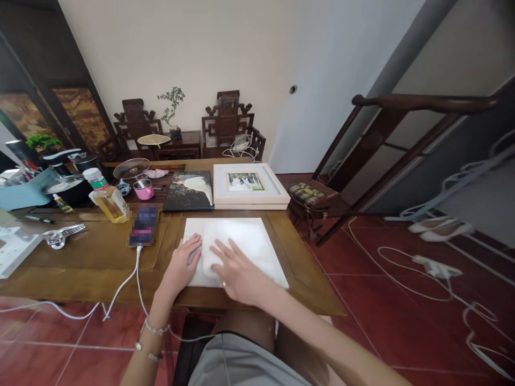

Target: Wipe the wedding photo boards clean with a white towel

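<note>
While the left hand (182, 264) rests on the left side of the white board (195, 226), thumb apart from its fingers, the right hand (238, 272) lies on the white sheet (251, 240) with its fingers spread apart. The sheet sits on the board, on the brown table (308, 276), near the picture frame (246, 182).
</note>
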`<state>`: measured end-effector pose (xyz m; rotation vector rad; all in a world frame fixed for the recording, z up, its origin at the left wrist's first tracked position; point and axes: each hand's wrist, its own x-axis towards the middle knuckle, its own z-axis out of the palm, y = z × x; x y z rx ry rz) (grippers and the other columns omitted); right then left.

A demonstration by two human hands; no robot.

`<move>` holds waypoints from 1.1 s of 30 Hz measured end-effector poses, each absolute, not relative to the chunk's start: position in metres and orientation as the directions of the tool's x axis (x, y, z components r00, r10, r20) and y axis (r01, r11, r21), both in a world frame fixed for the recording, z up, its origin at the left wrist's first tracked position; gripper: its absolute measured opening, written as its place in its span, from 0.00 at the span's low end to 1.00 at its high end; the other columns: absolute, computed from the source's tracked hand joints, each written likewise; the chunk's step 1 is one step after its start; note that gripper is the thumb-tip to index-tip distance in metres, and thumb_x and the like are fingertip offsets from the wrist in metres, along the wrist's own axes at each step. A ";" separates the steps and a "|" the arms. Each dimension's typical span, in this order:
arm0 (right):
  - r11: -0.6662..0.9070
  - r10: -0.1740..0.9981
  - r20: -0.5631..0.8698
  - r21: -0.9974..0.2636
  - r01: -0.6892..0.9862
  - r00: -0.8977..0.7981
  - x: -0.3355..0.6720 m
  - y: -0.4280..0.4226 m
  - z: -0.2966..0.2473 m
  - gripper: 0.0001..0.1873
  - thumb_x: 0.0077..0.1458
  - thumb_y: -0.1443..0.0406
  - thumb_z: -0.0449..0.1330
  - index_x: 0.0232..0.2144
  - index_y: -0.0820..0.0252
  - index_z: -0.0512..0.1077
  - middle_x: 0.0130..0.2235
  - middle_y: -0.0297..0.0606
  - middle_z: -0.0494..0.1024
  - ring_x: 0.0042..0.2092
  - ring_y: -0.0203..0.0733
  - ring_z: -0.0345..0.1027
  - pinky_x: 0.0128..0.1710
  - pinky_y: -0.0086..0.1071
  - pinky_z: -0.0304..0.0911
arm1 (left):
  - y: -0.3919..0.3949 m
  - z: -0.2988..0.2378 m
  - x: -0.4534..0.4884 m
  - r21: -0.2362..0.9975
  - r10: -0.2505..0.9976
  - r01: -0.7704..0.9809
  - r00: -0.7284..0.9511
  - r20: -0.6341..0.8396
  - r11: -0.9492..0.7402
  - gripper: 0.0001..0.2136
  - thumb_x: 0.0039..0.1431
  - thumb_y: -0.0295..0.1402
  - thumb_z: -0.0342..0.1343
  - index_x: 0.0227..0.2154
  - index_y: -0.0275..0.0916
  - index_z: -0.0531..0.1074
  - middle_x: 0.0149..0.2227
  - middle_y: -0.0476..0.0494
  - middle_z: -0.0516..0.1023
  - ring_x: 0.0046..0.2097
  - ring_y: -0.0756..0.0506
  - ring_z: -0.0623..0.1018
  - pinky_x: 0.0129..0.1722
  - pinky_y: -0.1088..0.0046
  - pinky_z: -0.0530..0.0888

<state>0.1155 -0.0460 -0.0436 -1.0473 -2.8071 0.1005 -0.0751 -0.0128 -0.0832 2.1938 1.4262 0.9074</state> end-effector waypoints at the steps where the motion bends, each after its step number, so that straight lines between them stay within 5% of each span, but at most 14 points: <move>1: 0.764 0.644 0.107 -0.128 0.632 -0.757 0.116 -0.058 -0.042 0.16 0.49 0.69 0.56 0.42 0.66 0.72 0.60 0.57 0.59 0.64 0.60 0.41 0.61 0.57 0.35 | -0.013 -0.083 -0.075 0.612 0.906 0.669 0.285 0.314 -0.423 0.16 0.60 0.31 0.46 0.49 0.40 0.71 0.54 0.41 0.71 0.59 0.42 0.67 0.62 0.53 0.56; 9: 0.752 0.646 0.107 -0.260 0.605 -0.756 0.121 -0.081 -0.037 0.14 0.49 0.68 0.54 0.40 0.62 0.73 0.58 0.50 0.65 0.63 0.53 0.48 0.62 0.49 0.42 | -0.012 -0.084 -0.076 0.609 0.912 0.679 0.287 0.294 -0.410 0.16 0.59 0.30 0.46 0.47 0.39 0.72 0.54 0.40 0.71 0.59 0.42 0.67 0.62 0.53 0.55; 19: 0.597 0.802 0.109 -0.144 0.789 -0.587 0.092 -0.007 -0.038 0.18 0.52 0.70 0.53 0.46 0.67 0.70 0.58 0.57 0.63 0.62 0.57 0.48 0.59 0.54 0.43 | -0.018 -0.076 -0.076 0.685 0.912 0.607 0.204 0.355 -0.402 0.20 0.65 0.36 0.40 0.57 0.39 0.62 0.59 0.42 0.64 0.61 0.45 0.64 0.62 0.62 0.57; 24: 0.762 0.646 0.109 -0.147 0.630 -0.756 0.079 -0.034 -0.045 0.16 0.50 0.70 0.54 0.41 0.66 0.73 0.60 0.54 0.59 0.63 0.58 0.44 0.62 0.52 0.36 | -0.021 -0.070 -0.079 0.728 0.901 0.537 0.179 0.395 -0.426 0.22 0.66 0.38 0.36 0.60 0.37 0.57 0.63 0.44 0.58 0.63 0.46 0.59 0.63 0.65 0.55; 28: 0.829 0.532 0.071 -0.246 0.502 -0.844 0.094 -0.072 -0.040 0.15 0.47 0.66 0.56 0.39 0.61 0.74 0.59 0.48 0.64 0.62 0.53 0.50 0.61 0.48 0.42 | -0.020 -0.071 -0.079 0.718 0.896 0.541 0.198 0.398 -0.438 0.22 0.66 0.38 0.36 0.59 0.37 0.58 0.62 0.44 0.60 0.63 0.47 0.59 0.63 0.65 0.55; 33: 0.699 0.693 0.079 -0.318 0.641 -0.717 0.119 -0.087 -0.029 0.13 0.47 0.67 0.55 0.37 0.59 0.74 0.53 0.46 0.71 0.57 0.48 0.59 0.59 0.42 0.47 | -0.018 -0.076 -0.076 0.655 0.914 0.638 0.283 0.290 -0.405 0.20 0.65 0.37 0.38 0.55 0.37 0.65 0.57 0.41 0.67 0.60 0.43 0.65 0.63 0.57 0.54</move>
